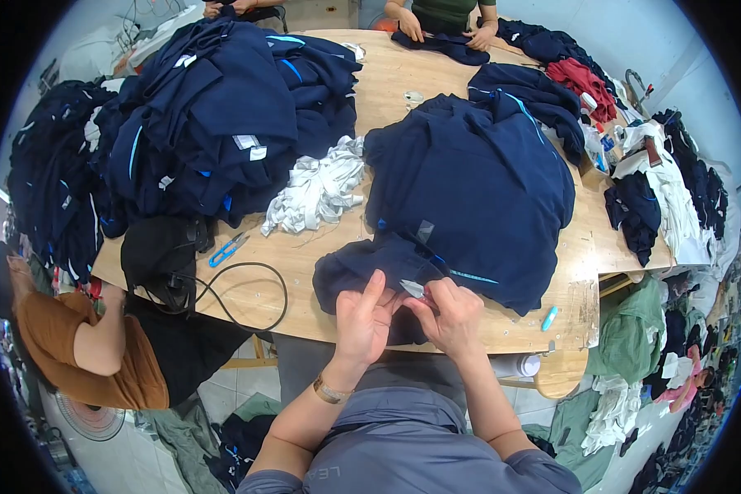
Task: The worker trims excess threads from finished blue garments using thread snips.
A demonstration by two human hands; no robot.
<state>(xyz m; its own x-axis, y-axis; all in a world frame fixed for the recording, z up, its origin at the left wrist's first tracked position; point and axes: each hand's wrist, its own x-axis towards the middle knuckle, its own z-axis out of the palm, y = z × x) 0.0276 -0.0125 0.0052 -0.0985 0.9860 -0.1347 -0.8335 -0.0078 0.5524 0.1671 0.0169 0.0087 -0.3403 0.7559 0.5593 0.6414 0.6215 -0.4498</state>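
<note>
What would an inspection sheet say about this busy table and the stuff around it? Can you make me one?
Surface: pale wood tabletop, scuffed toward its right edge.
Job's things: navy garment at the near edge, before a big navy pile; pointed metal tool.
Clutter: white strips, blue-handled snips, teal pen-like item.
Hands: right hand holds the pointed metal tool; left hand is at the navy garment, grip unclear.
Cables: black cable, looped near the front edge.
Surroundings: person in brown at left; green fabric heaped at right.

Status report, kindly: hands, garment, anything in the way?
Right hand gripping pointed metal tool. Left hand at navy garment, bunched near table edge. Navy pile close beyond; hands unobstructed.
</note>
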